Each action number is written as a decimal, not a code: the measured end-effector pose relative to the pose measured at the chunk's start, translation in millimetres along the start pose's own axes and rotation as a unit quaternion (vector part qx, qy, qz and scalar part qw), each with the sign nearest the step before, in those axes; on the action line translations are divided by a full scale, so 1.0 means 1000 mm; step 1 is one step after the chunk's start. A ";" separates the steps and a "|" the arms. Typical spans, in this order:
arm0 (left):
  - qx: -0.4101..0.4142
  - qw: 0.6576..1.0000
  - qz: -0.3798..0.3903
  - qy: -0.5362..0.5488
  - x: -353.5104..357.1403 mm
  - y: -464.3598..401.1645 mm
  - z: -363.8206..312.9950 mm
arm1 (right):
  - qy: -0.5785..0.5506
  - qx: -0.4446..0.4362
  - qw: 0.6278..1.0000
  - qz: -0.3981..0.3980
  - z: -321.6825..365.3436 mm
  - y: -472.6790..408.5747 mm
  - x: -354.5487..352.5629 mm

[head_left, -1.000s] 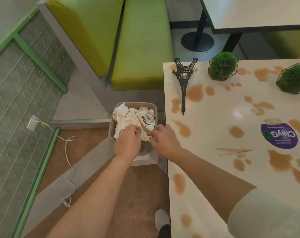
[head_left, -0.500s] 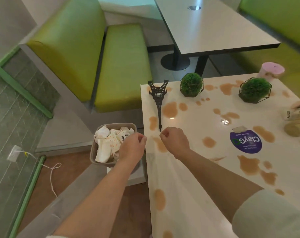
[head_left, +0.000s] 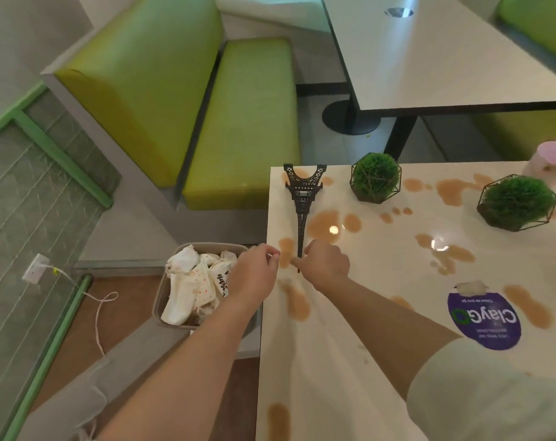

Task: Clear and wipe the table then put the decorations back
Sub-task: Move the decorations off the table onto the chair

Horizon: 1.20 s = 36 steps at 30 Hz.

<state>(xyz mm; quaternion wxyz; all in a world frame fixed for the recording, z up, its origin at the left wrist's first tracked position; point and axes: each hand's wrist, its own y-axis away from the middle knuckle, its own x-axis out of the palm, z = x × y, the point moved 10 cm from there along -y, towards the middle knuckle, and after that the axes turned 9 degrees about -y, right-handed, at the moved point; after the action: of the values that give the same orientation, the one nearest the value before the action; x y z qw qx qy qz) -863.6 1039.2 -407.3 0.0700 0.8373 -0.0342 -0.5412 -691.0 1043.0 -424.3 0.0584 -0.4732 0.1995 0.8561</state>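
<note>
The white table [head_left: 381, 313] is covered with brown spill stains [head_left: 324, 221]. On it stand a black Eiffel tower model [head_left: 303, 192] at the far left corner and two green ball plants in wire frames [head_left: 375, 178] [head_left: 518, 202]. My right hand [head_left: 326, 265] hovers over the table's left edge, fingers loosely curled and holding nothing, just behind the tower's spire tip. My left hand [head_left: 254, 276] hangs beside the table edge above the bin [head_left: 206, 246], fingers loosely curled and empty. The bin holds crumpled paper cups and wrappers [head_left: 187, 291].
A pink cup [head_left: 553, 157] stands at the table's far right edge. A purple round sticker [head_left: 483, 319] lies on the tabletop. A green bench [head_left: 238, 122] sits beyond the bin, another table [head_left: 445, 58] behind. A white cable [head_left: 101, 307] trails on the floor.
Both hands have lifted out of the bin, empty, and moved up and right. The right hand now sits at the tower's spire; my view has tilted up toward the table.
</note>
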 end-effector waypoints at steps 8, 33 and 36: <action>-0.001 1.000 0.012 0.012 0.011 -0.013 0.000 | -0.001 -0.018 1.000 0.008 -0.006 -0.011 0.013; 0.043 0.994 -0.024 0.097 -0.047 0.000 -0.022 | -0.387 -0.147 0.888 -0.199 0.048 0.033 -0.158; 0.074 0.993 -0.041 0.083 -0.059 0.007 -0.034 | -0.383 -0.155 0.890 -0.193 0.055 0.049 -0.167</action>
<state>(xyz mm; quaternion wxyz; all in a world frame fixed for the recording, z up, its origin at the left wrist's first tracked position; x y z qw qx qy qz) -856.9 1042.6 -339.7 -0.0115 0.8829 -0.0338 -0.4682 -657.8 1035.0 -245.3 0.2200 -0.1406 -0.0688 0.9629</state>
